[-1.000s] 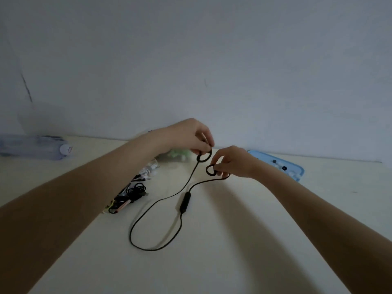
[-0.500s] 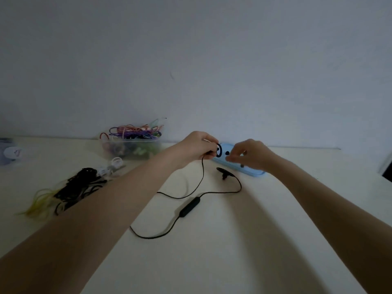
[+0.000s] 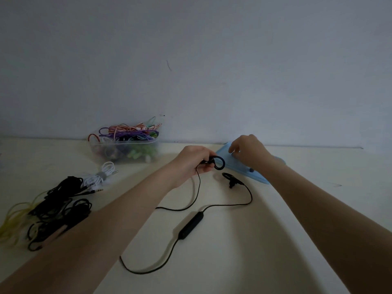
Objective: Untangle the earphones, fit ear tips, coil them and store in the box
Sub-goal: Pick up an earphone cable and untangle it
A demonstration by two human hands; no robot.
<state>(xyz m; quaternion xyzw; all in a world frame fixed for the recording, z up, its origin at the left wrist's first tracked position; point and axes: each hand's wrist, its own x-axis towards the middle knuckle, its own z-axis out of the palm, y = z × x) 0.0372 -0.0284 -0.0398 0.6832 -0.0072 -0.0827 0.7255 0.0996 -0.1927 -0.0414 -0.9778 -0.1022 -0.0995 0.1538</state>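
Observation:
Black wireless earphones with ear hooks trail across the cream table. My left hand [image 3: 196, 163] pinches one earbud [image 3: 218, 163] just above the table, and its cable drops to the inline remote [image 3: 191, 225]. The other earbud [image 3: 231, 181] lies loose on the table, just right of and nearer than my left hand. My right hand [image 3: 249, 152] reaches over the flat light-blue tray [image 3: 257, 177] with its fingertips bent down into it; whether they hold anything is hidden. A small dark piece [image 3: 251, 170] sits on the tray.
A clear plastic box [image 3: 125, 153] filled with coloured earphones stands against the wall at the back left. A coiled white earphone set [image 3: 101, 176], a heap of black cables [image 3: 57, 211] and a yellow cable [image 3: 12, 217] lie at the left.
My right hand released the second earbud, which now lies on the table, and moved right and back onto the blue tray. My left hand keeps its earbud.

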